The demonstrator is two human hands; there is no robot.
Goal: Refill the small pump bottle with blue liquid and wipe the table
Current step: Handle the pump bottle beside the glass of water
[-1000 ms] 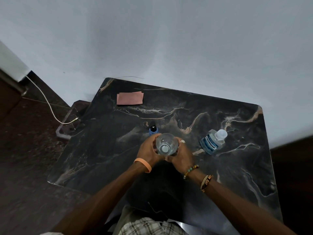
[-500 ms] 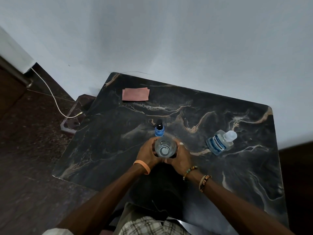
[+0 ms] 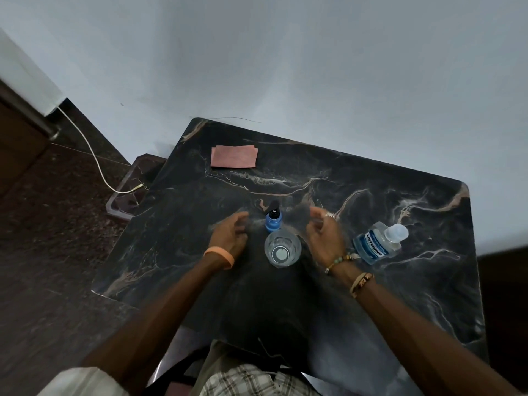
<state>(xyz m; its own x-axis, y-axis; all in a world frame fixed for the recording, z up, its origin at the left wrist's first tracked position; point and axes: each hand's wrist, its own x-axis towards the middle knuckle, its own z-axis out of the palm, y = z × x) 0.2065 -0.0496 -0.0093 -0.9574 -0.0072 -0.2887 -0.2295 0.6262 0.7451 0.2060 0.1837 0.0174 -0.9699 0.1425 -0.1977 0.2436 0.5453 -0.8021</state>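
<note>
A small blue pump bottle (image 3: 273, 220) with a black pump head stands upright near the middle of the dark marble table (image 3: 371, 281). Just in front of it stands a clear glass (image 3: 282, 248), seen from above. My left hand (image 3: 229, 234) hovers to the left of the glass and my right hand (image 3: 324, 234) to its right; both have loosely curled fingers, hold nothing and are blurred by motion. A mouthwash bottle (image 3: 377, 242) with blue liquid and a clear cap lies on its side to the right. A pink cloth (image 3: 234, 156) lies folded at the far left of the table.
The table stands against a pale wall. To the left, below table height, is a dark low stand (image 3: 128, 195) with a white cable (image 3: 85, 144) running to it across the dark floor.
Both hands have let go of the glass and moved apart to its sides. The glass now stands alone on the table. The camera view has shifted slightly.
</note>
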